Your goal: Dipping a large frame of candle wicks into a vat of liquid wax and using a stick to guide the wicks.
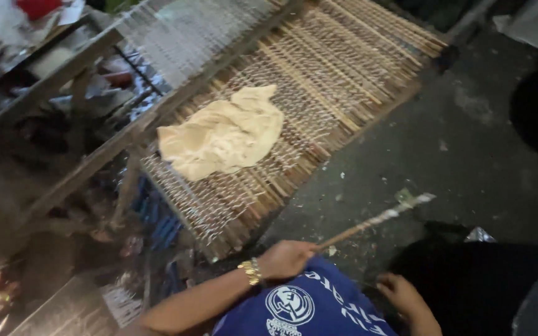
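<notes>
Presently, a thin wooden stick (368, 224) is being gripped at its near end by the left hand (286, 259), which is clenched around it. A gold-coloured bracelet (251, 272) is being worn on the wrist of that hand. The stick is being held at a slant, rising away from the hand toward the right, over the dark floor (468, 143). A pale, blurred piece (413, 199) is being carried at the stick's far tip; its kind cannot be told.

The right hand (400, 294) is being kept low at the bottom of the view, beside a dark mass (487, 286) and next to blue cloth with a white round emblem (319, 305). Its fingers are being seen curled, but whether anything is being grasped cannot be told.

Beyond the stick, a slatted bamboo mat (337, 81) bound with light threads is being supported on the floor, running from the lower left up to the upper right. A crumpled cream cloth (222, 134) is being borne on the mat, well apart from both hands. Rough wooden beams (94, 162) are being shown along the mat's left edge. Small pale scraps are being seen scattered on the floor between the mat and the stick.
</notes>
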